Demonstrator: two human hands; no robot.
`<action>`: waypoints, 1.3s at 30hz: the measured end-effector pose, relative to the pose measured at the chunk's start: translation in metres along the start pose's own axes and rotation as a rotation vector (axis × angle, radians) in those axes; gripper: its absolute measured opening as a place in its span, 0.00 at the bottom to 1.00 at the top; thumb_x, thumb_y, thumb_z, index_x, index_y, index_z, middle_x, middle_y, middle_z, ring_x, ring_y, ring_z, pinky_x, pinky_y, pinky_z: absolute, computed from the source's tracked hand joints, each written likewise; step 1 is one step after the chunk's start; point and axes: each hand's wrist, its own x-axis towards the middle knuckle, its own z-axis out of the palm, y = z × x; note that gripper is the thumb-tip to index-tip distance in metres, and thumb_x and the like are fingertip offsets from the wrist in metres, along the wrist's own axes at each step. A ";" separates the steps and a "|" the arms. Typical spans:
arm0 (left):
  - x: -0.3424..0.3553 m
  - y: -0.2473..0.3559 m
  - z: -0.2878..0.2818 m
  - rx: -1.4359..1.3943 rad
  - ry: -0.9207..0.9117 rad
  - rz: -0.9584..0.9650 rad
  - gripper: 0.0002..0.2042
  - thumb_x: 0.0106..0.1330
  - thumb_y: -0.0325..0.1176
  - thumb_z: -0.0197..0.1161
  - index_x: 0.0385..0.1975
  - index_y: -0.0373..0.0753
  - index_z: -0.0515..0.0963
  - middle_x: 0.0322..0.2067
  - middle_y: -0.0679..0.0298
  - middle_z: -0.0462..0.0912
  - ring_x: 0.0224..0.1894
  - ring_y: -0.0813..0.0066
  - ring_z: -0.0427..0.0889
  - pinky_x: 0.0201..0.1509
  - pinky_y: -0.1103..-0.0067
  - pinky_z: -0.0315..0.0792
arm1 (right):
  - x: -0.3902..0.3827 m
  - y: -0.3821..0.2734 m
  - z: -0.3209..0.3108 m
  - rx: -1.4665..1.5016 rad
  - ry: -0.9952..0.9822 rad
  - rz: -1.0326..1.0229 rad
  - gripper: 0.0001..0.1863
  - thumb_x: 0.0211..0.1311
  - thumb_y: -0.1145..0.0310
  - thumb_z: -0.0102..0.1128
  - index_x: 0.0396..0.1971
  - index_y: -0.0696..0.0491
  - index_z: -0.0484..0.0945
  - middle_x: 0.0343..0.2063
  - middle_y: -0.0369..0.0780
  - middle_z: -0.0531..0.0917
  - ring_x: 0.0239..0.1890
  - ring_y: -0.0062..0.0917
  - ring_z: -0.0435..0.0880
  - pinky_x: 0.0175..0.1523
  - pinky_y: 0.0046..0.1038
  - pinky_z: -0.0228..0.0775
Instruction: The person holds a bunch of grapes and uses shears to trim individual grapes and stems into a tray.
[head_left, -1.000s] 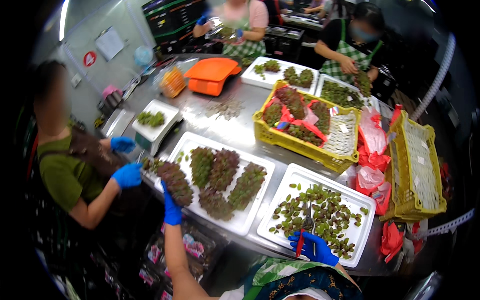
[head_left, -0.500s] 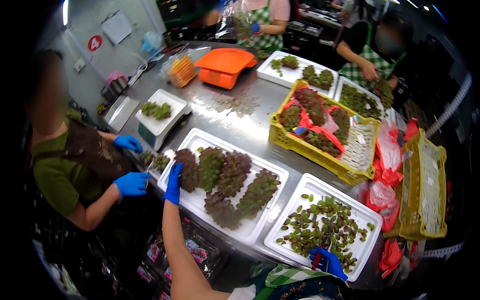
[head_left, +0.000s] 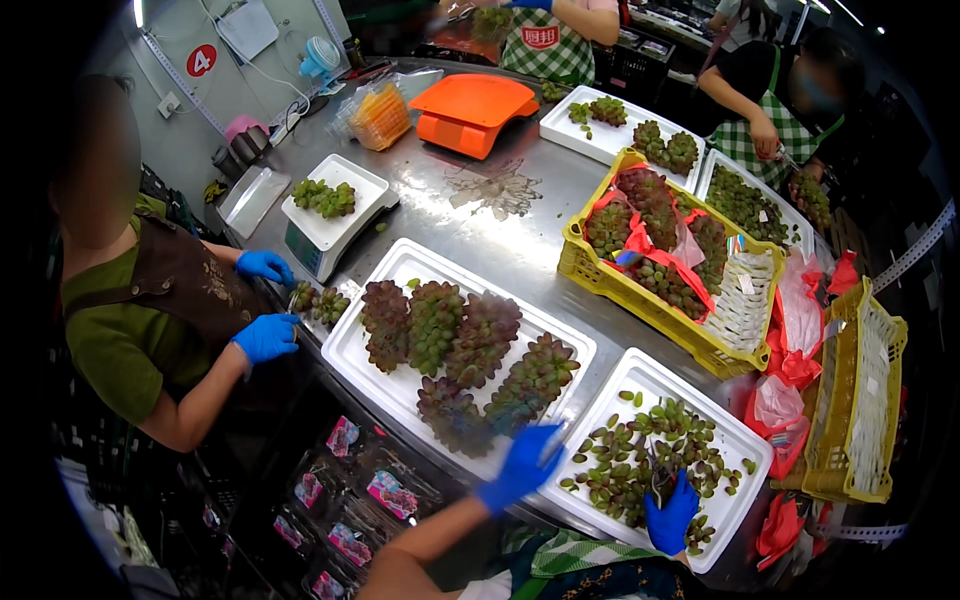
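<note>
My blue-gloved left hand (head_left: 522, 465) hovers, slightly blurred, over the near edge between two white trays, its fingers stretched out and nothing in them. My blue-gloved right hand (head_left: 672, 512) is closed on a pair of scissors (head_left: 657, 468), mostly hidden, with the blades over the loose grapes. Those green and reddish loose grapes (head_left: 610, 462) lie scattered in the right white tray (head_left: 745, 492). The left white tray (head_left: 345, 338) bears several bunches of dark red and green grapes (head_left: 432, 322).
Behind the trays stands a yellow crate (head_left: 655, 330) of wrapped grape bunches. Another yellow crate (head_left: 880, 430) is at the right. A scale (head_left: 335, 238) and an orange scale (head_left: 470, 110) stand farther back. At the left a co-worker's gloved hands (head_left: 268, 338) are near small bunches.
My left hand has left the grape bunch at the left tray's far-left end and moved right, toward the right tray. My right hand has shifted slightly, still with the scissors.
</note>
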 end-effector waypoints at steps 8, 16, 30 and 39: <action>-0.043 0.028 0.061 -0.118 -0.326 -0.081 0.17 0.57 0.32 0.54 0.47 0.38 0.69 0.24 0.58 0.73 0.27 0.61 0.73 0.32 0.71 0.67 | 0.018 -0.011 -0.019 -0.043 0.027 -0.118 0.40 0.38 0.55 0.64 0.53 0.58 0.61 0.51 0.50 0.64 0.54 0.43 0.60 0.57 0.41 0.47; -0.042 0.031 0.057 0.052 -0.464 -0.012 0.18 0.55 0.31 0.53 0.47 0.35 0.68 0.24 0.62 0.72 0.25 0.69 0.72 0.29 0.75 0.67 | 0.091 -0.057 -0.042 0.201 0.058 -0.342 0.34 0.46 0.70 0.60 0.56 0.56 0.59 0.53 0.49 0.64 0.56 0.42 0.61 0.59 0.36 0.52; -0.047 0.024 0.066 0.069 -0.549 -0.056 0.20 0.52 0.33 0.55 0.47 0.39 0.69 0.20 0.63 0.71 0.20 0.66 0.72 0.21 0.71 0.65 | 0.179 -0.097 -0.051 0.241 0.212 -0.515 0.35 0.48 0.67 0.61 0.56 0.59 0.57 0.53 0.51 0.64 0.55 0.43 0.63 0.58 0.36 0.53; -0.047 0.025 0.072 0.157 -0.436 -0.011 0.18 0.52 0.33 0.57 0.45 0.42 0.72 0.18 0.66 0.72 0.18 0.68 0.71 0.19 0.72 0.65 | 0.319 -0.119 -0.065 0.219 0.388 -0.499 0.39 0.44 0.59 0.65 0.56 0.59 0.58 0.54 0.50 0.63 0.56 0.42 0.63 0.58 0.36 0.55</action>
